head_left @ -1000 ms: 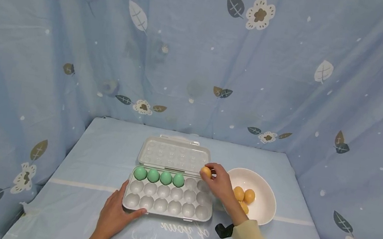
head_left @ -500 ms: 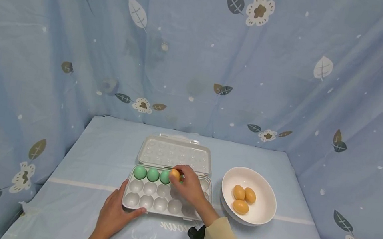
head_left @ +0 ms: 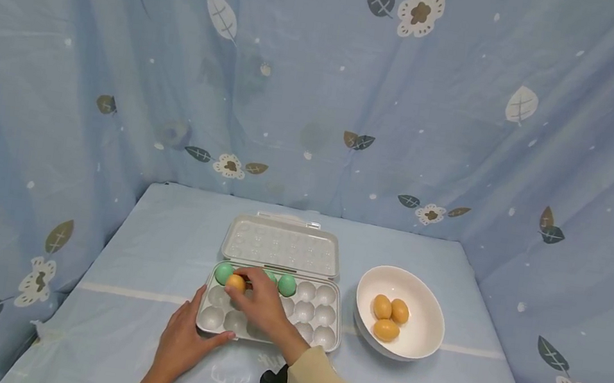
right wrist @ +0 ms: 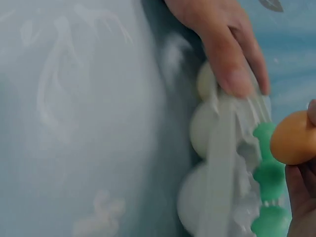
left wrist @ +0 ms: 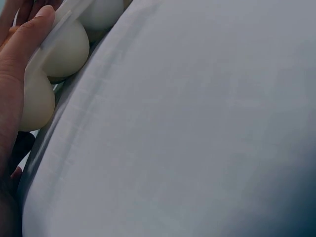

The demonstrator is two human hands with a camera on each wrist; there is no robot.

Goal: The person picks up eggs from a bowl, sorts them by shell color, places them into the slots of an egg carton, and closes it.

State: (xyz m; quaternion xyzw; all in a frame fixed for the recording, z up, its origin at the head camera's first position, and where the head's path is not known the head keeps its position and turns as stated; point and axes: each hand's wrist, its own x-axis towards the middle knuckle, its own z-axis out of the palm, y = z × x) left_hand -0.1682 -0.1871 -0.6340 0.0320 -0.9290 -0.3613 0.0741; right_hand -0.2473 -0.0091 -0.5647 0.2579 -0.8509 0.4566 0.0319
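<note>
My right hand pinches an orange egg by its fingertips, close over the left part of the egg tray. Green eggs sit in the back row; the hand hides part of that row. In the right wrist view the held egg overlaps the green ones. My left hand grips the tray's front left corner, fingers along the left side and thumb on the front edge. The left wrist view shows that thumb against the rim above the rounded cups.
The tray's clear lid lies folded back behind it. To the right stands a white bowl with 3 orange eggs inside. Under the right wrist is a black piece. Patterned blue cloth hangs behind the table.
My right hand has carried the orange egg leftward across the tray, from its right end to over its left part. The left hand stays at the corner.
</note>
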